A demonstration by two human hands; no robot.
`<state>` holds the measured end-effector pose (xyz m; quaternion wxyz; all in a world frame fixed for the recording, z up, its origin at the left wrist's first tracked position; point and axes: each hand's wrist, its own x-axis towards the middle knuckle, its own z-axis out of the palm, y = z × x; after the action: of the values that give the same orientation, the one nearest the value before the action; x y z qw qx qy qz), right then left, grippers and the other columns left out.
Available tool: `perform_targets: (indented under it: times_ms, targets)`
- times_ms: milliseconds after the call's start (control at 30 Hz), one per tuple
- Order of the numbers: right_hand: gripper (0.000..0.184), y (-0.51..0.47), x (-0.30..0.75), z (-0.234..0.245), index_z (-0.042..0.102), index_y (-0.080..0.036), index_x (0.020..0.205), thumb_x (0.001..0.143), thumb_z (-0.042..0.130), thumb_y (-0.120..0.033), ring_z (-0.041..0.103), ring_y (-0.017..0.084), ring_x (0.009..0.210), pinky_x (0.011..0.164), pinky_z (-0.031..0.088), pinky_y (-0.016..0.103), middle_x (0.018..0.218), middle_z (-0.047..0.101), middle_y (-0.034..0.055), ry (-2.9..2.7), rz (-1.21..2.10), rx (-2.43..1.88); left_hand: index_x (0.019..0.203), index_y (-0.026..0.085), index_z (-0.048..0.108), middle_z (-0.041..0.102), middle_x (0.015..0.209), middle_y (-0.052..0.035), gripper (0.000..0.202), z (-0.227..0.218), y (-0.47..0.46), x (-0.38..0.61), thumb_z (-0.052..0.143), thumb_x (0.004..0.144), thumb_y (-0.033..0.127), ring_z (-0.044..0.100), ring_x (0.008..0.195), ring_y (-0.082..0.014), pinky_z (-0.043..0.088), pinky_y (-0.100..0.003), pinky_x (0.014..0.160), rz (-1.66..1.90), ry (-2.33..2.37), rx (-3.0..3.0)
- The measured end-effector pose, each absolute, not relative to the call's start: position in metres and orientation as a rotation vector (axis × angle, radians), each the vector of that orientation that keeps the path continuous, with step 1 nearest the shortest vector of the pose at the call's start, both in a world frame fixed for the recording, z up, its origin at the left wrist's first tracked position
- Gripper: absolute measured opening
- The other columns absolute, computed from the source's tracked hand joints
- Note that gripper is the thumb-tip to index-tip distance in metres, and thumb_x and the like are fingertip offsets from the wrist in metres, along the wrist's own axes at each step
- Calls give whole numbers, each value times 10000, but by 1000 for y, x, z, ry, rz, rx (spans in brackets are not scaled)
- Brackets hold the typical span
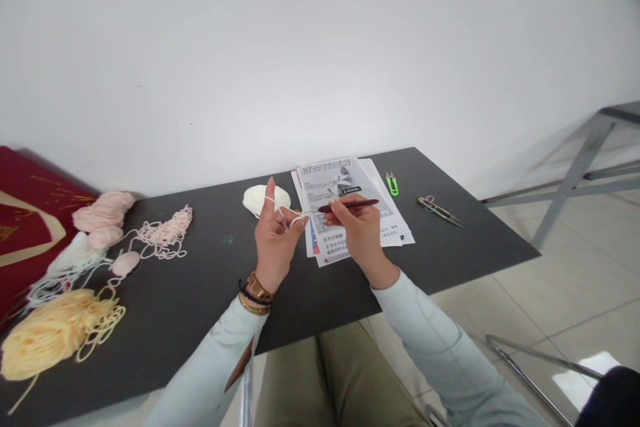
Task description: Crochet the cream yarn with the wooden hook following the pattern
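Note:
My left hand (pixel 276 235) is raised over the black table (pixel 210 293), index finger up, with a thin cream yarn strand (pixel 284 215) looped round the fingers and pinched. My right hand (pixel 361 230) grips a dark red crochet hook (pixel 350 205), its tip pointing left at the strand near my left fingertips. Just behind my left hand lies a cream yarn ball (pixel 265 199). Printed instruction sheets (pixel 345 203) lie under and behind my right hand.
Green thread snips (pixel 392 183) and small scissors (pixel 440 210) lie to the right of the sheets. Pink yarn (pixel 107 217), loose pink strands (pixel 165 233) and yellow yarn (pixel 53 333) sit at the table's left. A red cloth (pixel 25 213) lies far left. Metal table legs (pixel 575 173) stand at right.

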<state>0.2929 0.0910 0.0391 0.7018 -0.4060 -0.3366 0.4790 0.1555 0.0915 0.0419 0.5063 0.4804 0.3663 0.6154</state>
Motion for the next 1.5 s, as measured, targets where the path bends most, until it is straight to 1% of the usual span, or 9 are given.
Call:
perform_targets:
  times_ms: [100, 333, 633, 833, 1033, 1133, 1267, 1367, 1500]
  targets:
    - [179, 88, 291, 40, 605, -186, 679, 706, 740, -301, 654, 125, 466, 493, 569, 214, 525, 674, -24, -832, 968, -931, 1466, 340, 244, 543, 648, 60, 931, 40, 91, 155, 742, 703, 153, 494, 623, -113, 444, -248, 681, 1518, 960, 1261]
    - [219, 97, 298, 38, 555, -178, 639, 678, 746, -277, 583, 89, 392, 436, 543, 186, 486, 651, -31, -581, 1294, -816, 1463, 359, 231, 513, 628, 76, 926, 44, 91, 156, 726, 714, 134, 506, 630, -99, 456, -257, 744, 1459, 788, 1104]
    - [211, 93, 293, 37, 609, -176, 706, 696, 751, -331, 640, 110, 488, 547, 577, 233, 575, 690, -16, -705, 1341, -794, 1464, 335, 240, 510, 646, 81, 910, 43, 91, 158, 701, 713, 104, 503, 620, -73, 447, -227, 701, 1379, 744, 1061]
    - [60, 82, 286, 28, 678, -233, 819, 817, 638, -278, 666, 173, 702, 662, 559, 312, 748, 697, 23, -1210, 714, -945, 1461, 293, 260, 503, 612, 99, 941, 40, 94, 161, 710, 667, 66, 500, 611, -60, 443, -200, 707, 1426, 760, 904]
    - [350, 72, 287, 21, 679, -303, 1079, 814, 562, -107, 632, 227, 933, 812, 533, 406, 1001, 698, 70, -1713, 264, -825, 1427, 271, 331, 566, 699, 67, 877, 47, 100, 150, 696, 656, 68, 521, 600, -51, 433, -177, 632, 1246, 664, 674]
    - [287, 71, 285, 26, 710, -316, 1015, 818, 597, -142, 651, 215, 937, 834, 542, 398, 1016, 710, 49, -1517, 444, -767, 1371, 271, 433, 581, 716, 50, 784, 53, 101, 143, 688, 659, 66, 539, 620, -65, 449, -203, 653, 1154, 599, 659]
    - [108, 79, 281, 33, 736, -271, 861, 759, 703, -258, 695, 183, 790, 704, 597, 334, 842, 742, 8, -1049, 1030, -724, 1366, 275, 448, 587, 727, 42, 795, 56, 100, 140, 710, 646, 62, 536, 629, -77, 440, -220, 647, 1150, 545, 741]
    - [160, 87, 281, 34, 727, -212, 848, 729, 729, -319, 696, 139, 685, 618, 601, 251, 741, 739, 1, -806, 1389, -647, 1394, 281, 408, 571, 708, 52, 820, 56, 98, 140, 713, 665, 62, 524, 624, -70, 434, -219, 667, 1169, 534, 798]
    - [189, 92, 286, 34, 713, -178, 797, 707, 755, -339, 646, 87, 578, 586, 591, 189, 642, 696, -19, -638, 1530, -599, 1402, 283, 401, 529, 656, 68, 809, 58, 96, 142, 710, 687, 62, 498, 610, -65, 426, -213, 671, 1194, 549, 836]
